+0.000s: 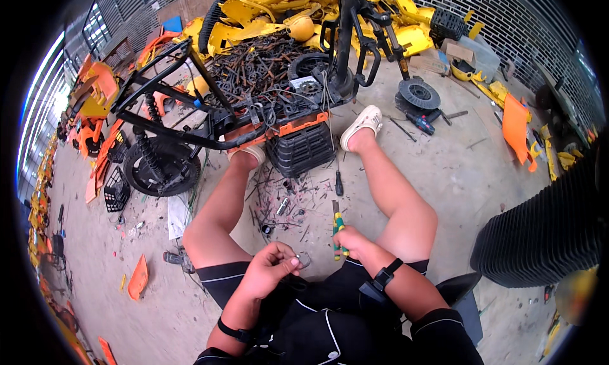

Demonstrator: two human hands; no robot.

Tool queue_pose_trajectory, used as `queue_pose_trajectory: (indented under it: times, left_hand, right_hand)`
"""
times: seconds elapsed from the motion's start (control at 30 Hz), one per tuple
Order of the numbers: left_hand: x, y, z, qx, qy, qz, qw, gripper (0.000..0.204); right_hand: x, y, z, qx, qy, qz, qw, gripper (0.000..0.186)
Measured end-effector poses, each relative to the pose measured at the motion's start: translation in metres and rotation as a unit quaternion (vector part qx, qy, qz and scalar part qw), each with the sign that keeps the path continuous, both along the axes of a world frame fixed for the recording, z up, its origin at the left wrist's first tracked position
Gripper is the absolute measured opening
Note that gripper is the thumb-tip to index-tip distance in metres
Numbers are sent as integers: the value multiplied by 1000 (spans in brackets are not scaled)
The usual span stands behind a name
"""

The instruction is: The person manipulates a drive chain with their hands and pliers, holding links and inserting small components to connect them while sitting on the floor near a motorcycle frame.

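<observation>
Pinches a small loop (304,259) in the left hand (277,268), likely for control; rightward, grips pliers (339,223) by the handles (337,250) in the right hand (353,243), leaving tips (335,206) free, with both hands apart.

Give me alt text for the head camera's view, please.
The right hand grips green-and-yellow pliers, and the left hand pinches a small loop. In front stands a black frame, with yellow parts heaped behind.
</observation>
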State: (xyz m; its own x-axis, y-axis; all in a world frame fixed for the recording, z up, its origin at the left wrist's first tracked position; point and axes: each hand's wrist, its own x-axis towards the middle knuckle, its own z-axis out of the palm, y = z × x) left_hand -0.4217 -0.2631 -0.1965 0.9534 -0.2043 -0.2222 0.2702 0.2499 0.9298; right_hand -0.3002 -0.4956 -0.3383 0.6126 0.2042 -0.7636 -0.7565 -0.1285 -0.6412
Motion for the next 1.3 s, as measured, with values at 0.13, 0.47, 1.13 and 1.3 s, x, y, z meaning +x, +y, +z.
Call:
queue_pose_trajectory:
  times: [0.13,0.47,1.13,1.3]
  left_hand:
    - [-35,-7,17,-3,-19,-5,1000,8]
    - [-96,-15,62,16,-81,-51,995,8]
    - [-124,-22,97,-54,-167,-220,960,11]
    - [-105,-26,87,-61,-135,-224,963,9]
  right_hand:
    - [3,-21,12,108,-11,-86,990,30]
    - [-59,-111,135,357,-199,-262,874,49]
    - [-85,-88,334,361,-472,-185,783,59]
    - [-49,-73,314,342,-426,-201,813,52]
